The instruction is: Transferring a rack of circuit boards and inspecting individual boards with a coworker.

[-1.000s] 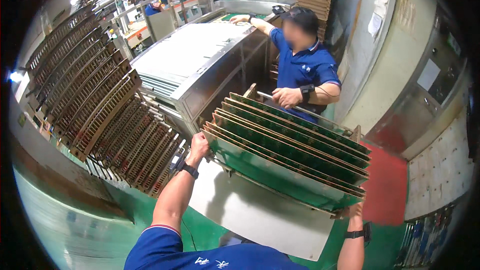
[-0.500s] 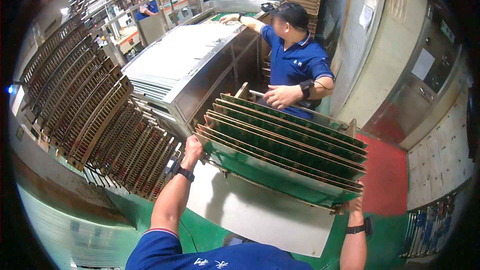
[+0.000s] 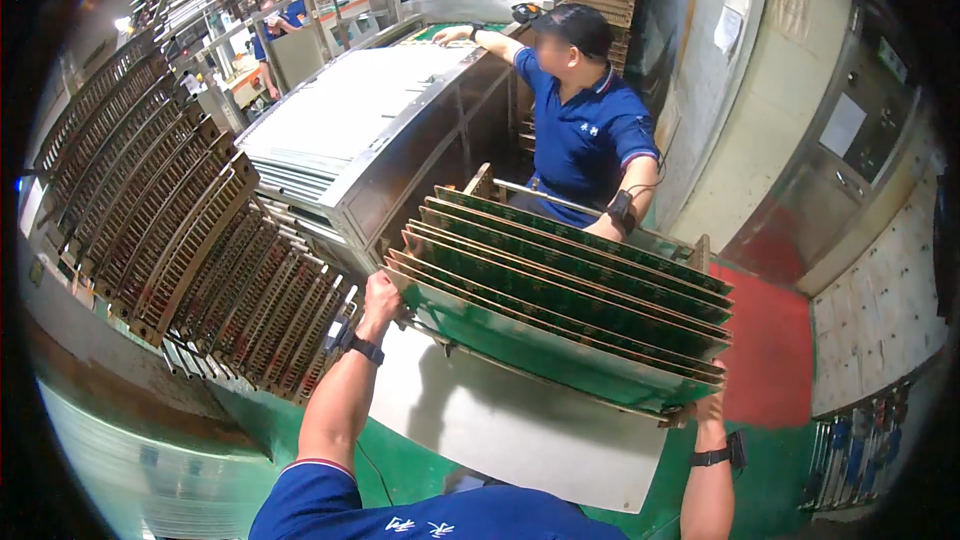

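Note:
A slotted rack [image 3: 560, 395] holds several green circuit boards [image 3: 550, 335] on edge, side by side, in front of me. My left hand [image 3: 382, 302] is closed around the rack's left end, thumb side up. At the right near corner, my right hand [image 3: 709, 402] grips the frame, its fingers partly hidden by the rack and boards. Beneath the rack is a pale flat board [image 3: 600, 460], with the rack's shadow falling across it.
Beyond the rack stands a co-worker [image 3: 590, 125], one hand on a metal machine [image 3: 400, 180], the other arm behind the boards. Stacked empty racks [image 3: 160, 200] fill the left. A red floor patch [image 3: 765, 350] and a steel door [image 3: 835, 170] lie to the right.
The co-worker's nearer hand has dropped from above the boards to behind them at the rack's far side. My hands keep their hold on the rack, which stays nearly in place.

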A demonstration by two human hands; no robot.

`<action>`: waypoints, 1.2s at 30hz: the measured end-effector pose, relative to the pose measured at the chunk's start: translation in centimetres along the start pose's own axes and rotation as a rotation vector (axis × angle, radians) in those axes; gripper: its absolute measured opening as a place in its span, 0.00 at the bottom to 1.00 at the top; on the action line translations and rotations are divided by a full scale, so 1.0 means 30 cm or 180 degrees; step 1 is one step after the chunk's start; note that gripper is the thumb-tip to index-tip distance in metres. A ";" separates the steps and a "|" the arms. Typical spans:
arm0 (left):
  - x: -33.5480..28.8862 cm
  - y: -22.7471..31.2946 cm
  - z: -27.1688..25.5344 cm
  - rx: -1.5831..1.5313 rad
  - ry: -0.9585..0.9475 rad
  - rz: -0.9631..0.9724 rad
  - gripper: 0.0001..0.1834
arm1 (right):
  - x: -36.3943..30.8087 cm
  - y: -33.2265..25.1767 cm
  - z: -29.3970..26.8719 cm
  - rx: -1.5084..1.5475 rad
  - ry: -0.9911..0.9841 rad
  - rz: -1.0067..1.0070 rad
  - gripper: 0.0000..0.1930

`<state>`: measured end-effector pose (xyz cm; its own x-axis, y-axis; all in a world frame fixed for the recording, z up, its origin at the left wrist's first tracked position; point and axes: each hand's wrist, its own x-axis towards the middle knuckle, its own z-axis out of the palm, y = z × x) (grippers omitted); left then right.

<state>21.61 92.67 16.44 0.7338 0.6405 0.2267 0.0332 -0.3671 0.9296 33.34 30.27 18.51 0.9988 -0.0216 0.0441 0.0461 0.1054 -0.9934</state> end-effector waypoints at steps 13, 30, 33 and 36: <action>0.008 -0.026 -0.012 0.0141 -0.0035 -0.0197 0.18 | 0.003 -0.010 0.016 -0.0113 -0.0059 0.0135 0.10; 0.012 -0.100 -0.041 0.0213 0.0320 0.0283 0.19 | 0.009 0.037 -0.002 -0.0266 0.0182 -0.0002 0.11; 0.019 -0.070 0.016 0.0196 0.0026 0.0001 0.20 | 0.009 0.048 -0.048 0.0027 0.0065 0.0315 0.10; -0.004 0.002 0.023 0.0201 -0.0001 -0.0246 0.21 | -0.007 -0.008 0.000 -0.0114 0.0017 0.0242 0.09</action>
<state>21.98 92.10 16.26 0.7275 0.6683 0.1551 0.1323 -0.3585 0.9241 33.13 30.25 18.75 0.9993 -0.0203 -0.0320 -0.0304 0.0715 -0.9970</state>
